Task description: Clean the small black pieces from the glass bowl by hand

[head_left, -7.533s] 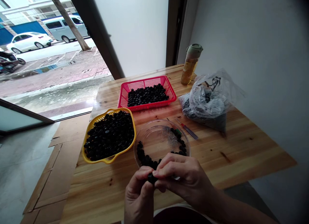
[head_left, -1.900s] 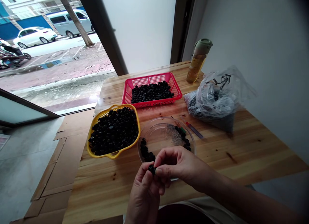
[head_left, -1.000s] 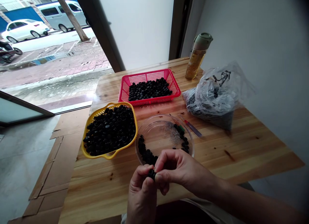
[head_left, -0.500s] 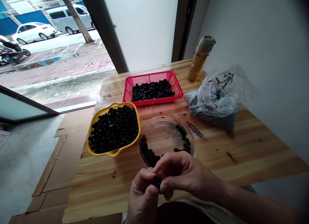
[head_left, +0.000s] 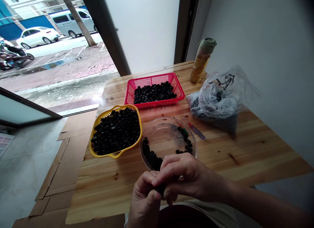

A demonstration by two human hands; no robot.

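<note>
Close to the table's front edge, my left hand (head_left: 145, 197) pinches a small round black part (head_left: 161, 188) between thumb and fingers. My right hand (head_left: 183, 175) is closed on the same part from the right, and its fingers hide most of it. Just beyond my hands lies a clear round plastic tray (head_left: 160, 123), partly covered by my right hand. Small black round pieces (head_left: 153, 161) line its left and right sides. Thin silvery pins (head_left: 178, 136) are scattered in its right half.
A yellow basket (head_left: 117, 154) full of black caps stands left of the tray. Behind is a red basket (head_left: 154, 105) with black discs. To the right are a screwdriver (head_left: 197, 131), a clear plastic bag (head_left: 218, 103) of dark pieces and a drink bottle (head_left: 202, 61).
My right fingers have closed further over the black part, and the index finger has come down toward my left fingertips. The view has shifted slightly.
</note>
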